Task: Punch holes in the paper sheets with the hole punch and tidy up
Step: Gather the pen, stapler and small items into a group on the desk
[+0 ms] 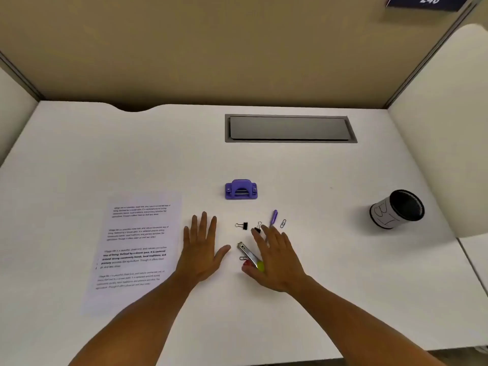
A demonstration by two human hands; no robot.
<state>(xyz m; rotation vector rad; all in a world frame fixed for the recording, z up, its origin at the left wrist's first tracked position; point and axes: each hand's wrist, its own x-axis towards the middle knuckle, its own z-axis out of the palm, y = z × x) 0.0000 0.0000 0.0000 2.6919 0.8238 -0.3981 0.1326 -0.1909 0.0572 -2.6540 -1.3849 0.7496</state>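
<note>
A purple hole punch (240, 189) stands on the white desk (330, 260), beyond both hands. Printed paper sheets (134, 249) lie flat at the left. My left hand (202, 247) rests palm down, fingers spread, just right of the sheets and holds nothing. My right hand (274, 257) lies flat with fingers apart over small items; its thumb touches the green end of a metal staple remover (249, 256). Two black binder clips (243, 225) (257, 227) lie just beyond the fingertips.
A purple pen (274, 217) and a paper clip (283, 223) lie past my right fingers; another clip (243, 258) lies by the staple remover. A black cup with a white label (396, 212) stands at the right. A grey cable hatch (289, 128) sits at the back.
</note>
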